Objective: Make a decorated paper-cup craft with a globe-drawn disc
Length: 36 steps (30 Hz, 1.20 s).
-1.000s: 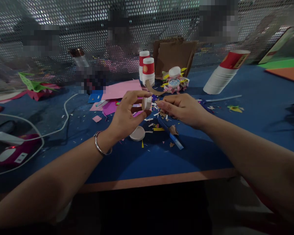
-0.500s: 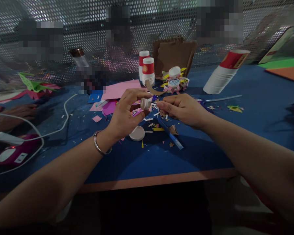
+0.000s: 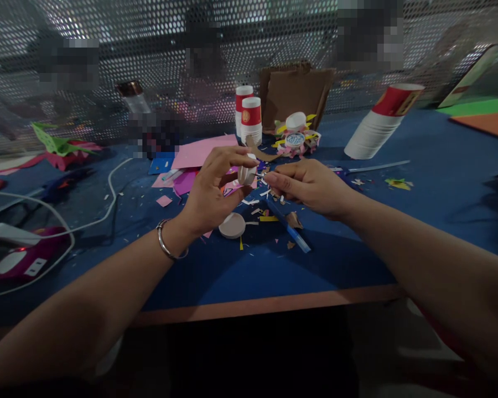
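My left hand [image 3: 213, 190] grips a small white round piece [image 3: 246, 172], like the cut-off bottom of a paper cup, between thumb and fingers. My right hand [image 3: 305, 185] pinches a thin dark pointed rod [image 3: 260, 175], whose tip is at the white piece's right side; whether it pierces the piece cannot be told. Beneath my hands lie another white disc [image 3: 232, 225], a blue pen or cutter [image 3: 290, 228] and several paper scraps [image 3: 269, 219].
Stacked red-and-white paper cups [image 3: 251, 119] stand at the back, with another stack [image 3: 382, 121] leaning at right. A cardboard piece [image 3: 296, 102] stands behind a paper-decorated craft [image 3: 295, 138]. Pink paper [image 3: 207, 149] lies left of centre. A white cable [image 3: 112, 193] runs to a purple power strip [image 3: 29, 257].
Another person's hand at the left has gone from view, and a dark blue-handled tool now shows there. More of the thin rod shows between my hands, which have barely moved.
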Available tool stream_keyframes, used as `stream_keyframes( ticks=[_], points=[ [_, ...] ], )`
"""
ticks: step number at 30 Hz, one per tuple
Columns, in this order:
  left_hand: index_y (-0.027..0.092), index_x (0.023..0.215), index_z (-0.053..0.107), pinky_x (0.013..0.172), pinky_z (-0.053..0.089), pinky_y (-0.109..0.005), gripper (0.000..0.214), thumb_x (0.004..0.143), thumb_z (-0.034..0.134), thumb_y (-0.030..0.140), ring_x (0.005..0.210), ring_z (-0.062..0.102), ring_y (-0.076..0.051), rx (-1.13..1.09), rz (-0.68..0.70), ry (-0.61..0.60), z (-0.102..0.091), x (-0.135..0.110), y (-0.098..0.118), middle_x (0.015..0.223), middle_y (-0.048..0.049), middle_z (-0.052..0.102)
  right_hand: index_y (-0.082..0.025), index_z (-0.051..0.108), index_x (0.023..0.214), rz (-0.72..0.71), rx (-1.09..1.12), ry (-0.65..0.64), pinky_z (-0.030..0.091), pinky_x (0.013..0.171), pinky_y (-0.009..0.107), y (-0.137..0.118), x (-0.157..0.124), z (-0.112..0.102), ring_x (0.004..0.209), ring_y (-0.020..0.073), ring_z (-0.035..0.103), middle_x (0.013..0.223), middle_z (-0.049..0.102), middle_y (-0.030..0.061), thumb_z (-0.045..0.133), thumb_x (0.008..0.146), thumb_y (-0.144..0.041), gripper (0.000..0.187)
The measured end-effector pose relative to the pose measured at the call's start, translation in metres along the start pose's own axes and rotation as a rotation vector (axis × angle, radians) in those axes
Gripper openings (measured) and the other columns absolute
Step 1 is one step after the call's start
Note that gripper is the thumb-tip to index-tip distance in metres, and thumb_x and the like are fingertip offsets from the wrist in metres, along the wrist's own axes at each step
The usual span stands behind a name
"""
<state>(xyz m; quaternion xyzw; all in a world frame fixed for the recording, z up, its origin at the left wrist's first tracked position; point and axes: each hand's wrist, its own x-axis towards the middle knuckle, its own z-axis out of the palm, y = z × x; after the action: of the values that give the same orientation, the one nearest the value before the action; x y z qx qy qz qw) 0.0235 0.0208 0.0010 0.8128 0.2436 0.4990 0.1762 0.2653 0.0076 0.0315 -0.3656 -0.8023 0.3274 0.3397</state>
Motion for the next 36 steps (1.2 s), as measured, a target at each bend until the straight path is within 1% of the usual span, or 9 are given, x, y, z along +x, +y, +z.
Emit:
stream_keyframes(
  ticks=[6,12,17,20,25,29,32,34,36],
  points=[
    [0.032,0.121,0.071,0.107,0.066,-0.048,0.029,0.095,0.081,0.036,0.136,0.064,-0.027,0.036,0.001,0.008,0.0,0.001,0.004,0.143,-0.0082,0.063,-0.022,0.05,0.065,-0.022,-0.03,-0.02,0.029,0.06,0.034,-0.001,0.001,-0.001,0.06,0.0118,0.038,0.061,0.044,-0.0034,0.058,0.1,-0.079,0.067],
    [0.028,0.122,0.072,0.102,0.067,-0.045,0.034,0.09,0.081,0.028,0.132,0.065,-0.027,0.055,-0.026,0.014,-0.001,0.002,0.008,0.139,-0.0103,0.065,-0.023,0.049,0.065,0.0,-0.024,0.008,0.029,0.059,0.033,0.0,0.001,-0.001,0.06,0.0123,0.04,0.061,0.045,-0.0029,0.058,0.098,-0.081,0.068],
    [0.026,0.131,0.069,0.082,0.068,-0.032,0.047,0.088,0.084,0.035,0.097,0.074,-0.018,-0.109,-0.278,-0.048,-0.002,0.003,0.005,0.135,-0.0093,0.072,-0.022,0.056,0.07,0.069,-0.055,0.101,0.028,0.057,0.032,0.007,0.001,-0.001,0.06,0.0125,0.042,0.061,0.05,-0.0024,0.059,0.093,-0.088,0.07],
    [0.028,0.129,0.072,0.071,0.065,-0.028,0.035,0.095,0.075,0.035,0.09,0.074,-0.017,-0.258,-0.431,-0.084,-0.002,0.006,0.004,0.123,-0.007,0.076,-0.021,0.061,0.075,0.053,-0.089,0.161,0.031,0.058,0.032,0.009,0.001,0.0,0.061,0.0123,0.044,0.064,0.055,-0.0023,0.07,0.086,-0.087,0.067],
    [0.026,0.113,0.077,0.051,0.054,-0.023,0.02,0.101,0.063,0.033,0.074,0.068,-0.015,-0.44,-0.633,-0.142,0.0,0.007,0.007,0.098,-0.0046,0.075,-0.02,0.063,0.084,-0.015,-0.081,0.217,0.037,0.062,0.033,0.007,0.0,0.004,0.065,0.013,0.049,0.074,0.058,-0.0013,0.084,0.083,-0.07,0.055],
    [0.022,0.096,0.078,0.045,0.046,-0.023,0.028,0.102,0.063,0.044,0.061,0.06,-0.013,-0.386,-0.624,-0.221,0.003,0.007,0.016,0.086,-0.0054,0.072,-0.019,0.068,0.092,-0.075,-0.033,0.164,0.039,0.065,0.033,0.007,0.0,0.006,0.07,0.0143,0.051,0.08,0.062,0.0001,0.083,0.088,-0.057,0.041],
    [0.021,0.088,0.074,0.044,0.044,-0.025,0.038,0.105,0.059,0.053,0.055,0.055,-0.012,-0.24,-0.575,-0.318,0.004,0.007,0.022,0.076,-0.0032,0.067,-0.02,0.069,0.09,-0.088,-0.036,0.121,0.037,0.065,0.033,0.009,0.001,0.007,0.071,0.0153,0.051,0.073,0.059,-0.001,0.079,0.09,-0.051,0.033],
    [0.022,0.09,0.073,0.051,0.049,-0.027,0.041,0.107,0.055,0.055,0.061,0.06,-0.014,-0.11,-0.492,-0.342,0.004,0.006,0.023,0.078,-0.0031,0.069,-0.019,0.07,0.09,-0.076,-0.044,0.098,0.036,0.065,0.033,0.01,0.001,0.007,0.069,0.015,0.05,0.071,0.058,-0.0014,0.078,0.09,-0.049,0.031],
    [0.022,0.099,0.072,0.064,0.057,-0.031,0.038,0.108,0.052,0.053,0.074,0.068,-0.018,0.007,-0.399,-0.323,0.004,0.005,0.022,0.087,-0.0041,0.075,-0.018,0.07,0.09,-0.063,-0.05,0.082,0.035,0.064,0.033,0.011,0.002,0.008,0.067,0.0139,0.048,0.07,0.057,-0.002,0.077,0.089,-0.046,0.028]
  ],
)
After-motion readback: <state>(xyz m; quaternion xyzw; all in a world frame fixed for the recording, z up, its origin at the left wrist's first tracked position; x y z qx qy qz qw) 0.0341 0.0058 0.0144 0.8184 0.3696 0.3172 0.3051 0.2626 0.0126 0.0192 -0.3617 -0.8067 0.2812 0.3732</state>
